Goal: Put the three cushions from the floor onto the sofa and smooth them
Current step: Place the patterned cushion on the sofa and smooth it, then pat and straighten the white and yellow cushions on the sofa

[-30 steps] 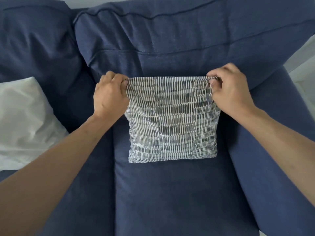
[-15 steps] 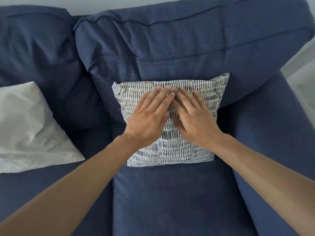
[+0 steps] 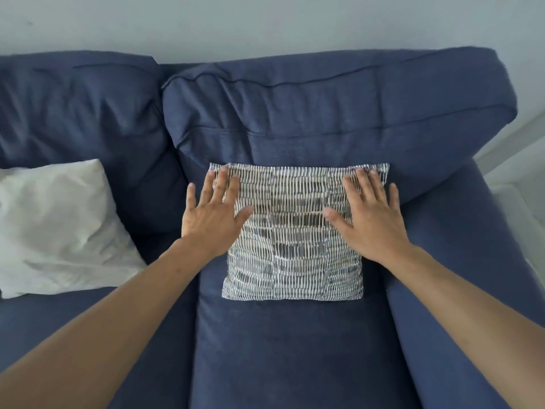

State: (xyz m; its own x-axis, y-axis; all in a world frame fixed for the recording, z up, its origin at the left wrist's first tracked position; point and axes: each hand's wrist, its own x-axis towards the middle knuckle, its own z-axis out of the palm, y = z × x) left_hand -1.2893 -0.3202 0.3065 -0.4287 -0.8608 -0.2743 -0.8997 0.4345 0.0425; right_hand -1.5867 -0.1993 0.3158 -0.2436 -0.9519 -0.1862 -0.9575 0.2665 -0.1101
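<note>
A grey-and-white patterned cushion (image 3: 295, 231) leans against the back of the dark blue sofa (image 3: 295, 349) on its right seat. My left hand (image 3: 213, 215) lies flat on the cushion's upper left part, fingers spread, partly over its left edge. Flat on the upper right part rests my right hand (image 3: 370, 218), fingers spread too. Neither hand grips anything. A white cushion (image 3: 56, 228) lies creased on the left seat, propped against the backrest. No third cushion is in view.
The sofa's right armrest (image 3: 460, 261) runs along beside the patterned cushion. A pale wall (image 3: 265, 22) rises behind the backrest. A strip of light floor and skirting (image 3: 522, 160) shows at the far right.
My hands first let go of the cushion's top corners and met flat at its middle. They have since slid apart to its left and right sides. The view has pulled back.
</note>
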